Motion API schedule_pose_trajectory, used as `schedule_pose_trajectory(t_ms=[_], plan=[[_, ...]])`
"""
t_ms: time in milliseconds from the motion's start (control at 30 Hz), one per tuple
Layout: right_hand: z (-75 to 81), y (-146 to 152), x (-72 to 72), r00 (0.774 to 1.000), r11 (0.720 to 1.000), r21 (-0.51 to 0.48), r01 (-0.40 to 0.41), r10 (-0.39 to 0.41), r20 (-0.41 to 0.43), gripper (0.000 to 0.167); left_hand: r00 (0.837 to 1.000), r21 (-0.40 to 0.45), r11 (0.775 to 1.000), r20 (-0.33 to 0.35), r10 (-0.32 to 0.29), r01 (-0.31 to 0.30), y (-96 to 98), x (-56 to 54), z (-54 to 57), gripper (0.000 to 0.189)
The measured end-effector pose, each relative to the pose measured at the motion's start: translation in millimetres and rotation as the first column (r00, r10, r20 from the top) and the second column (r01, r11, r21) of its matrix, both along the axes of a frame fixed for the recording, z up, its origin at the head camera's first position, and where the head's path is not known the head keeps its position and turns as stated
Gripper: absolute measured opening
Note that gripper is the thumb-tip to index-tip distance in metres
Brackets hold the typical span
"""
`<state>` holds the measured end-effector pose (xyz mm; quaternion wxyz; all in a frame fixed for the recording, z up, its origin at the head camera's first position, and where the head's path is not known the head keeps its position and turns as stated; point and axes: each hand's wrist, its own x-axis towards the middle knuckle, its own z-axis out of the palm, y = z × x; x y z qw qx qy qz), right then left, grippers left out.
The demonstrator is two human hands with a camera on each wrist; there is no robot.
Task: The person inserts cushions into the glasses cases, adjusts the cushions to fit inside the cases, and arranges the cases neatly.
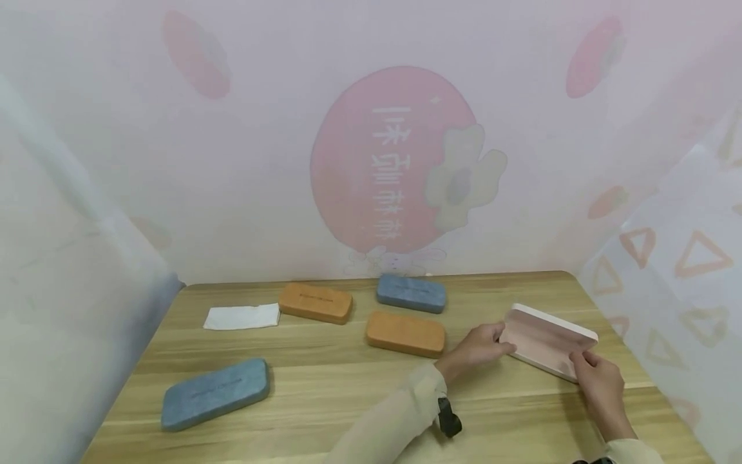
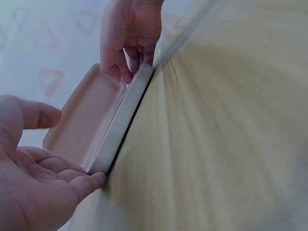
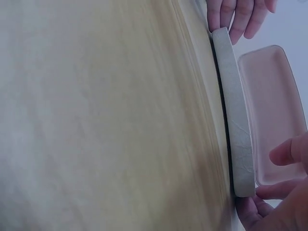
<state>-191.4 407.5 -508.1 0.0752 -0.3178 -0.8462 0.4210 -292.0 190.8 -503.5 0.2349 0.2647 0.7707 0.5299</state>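
A glasses case, white outside and pink inside, stands with its lid raised at the right of the table. Its pink interior shows nothing inside. My left hand holds the case's left end, fingers at the outer corner; its thumb is lifted over the inside. At the right end my right hand grips the case, fingers round the end, thumb over the pink lining. The case's outer wall lies along the tabletop.
Two orange cases and a blue case lie shut toward the back. Another blue case is at the front left. A white folded cloth lies at back left. Patterned walls bound the wooden table.
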Motion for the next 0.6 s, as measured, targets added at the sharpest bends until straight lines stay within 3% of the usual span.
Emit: schedule_pose_trajectory(t_ms=[233,600], plan=[[2.9,-1,8.5,0.997,0.998,-0.01,-0.063,0.063,0.034,0.064,1.0,0.036,0.999,-0.022,0.015,-0.014,-6.5,10.2,-1.7,0.033],[4.5,-7,18.7,0.994,0.993,-0.067,-0.098,0.102,0.051,0.065,0.999,0.062,0.997,-0.017,0.042,-0.041,-16.9,21.5,-1.4,0.034]])
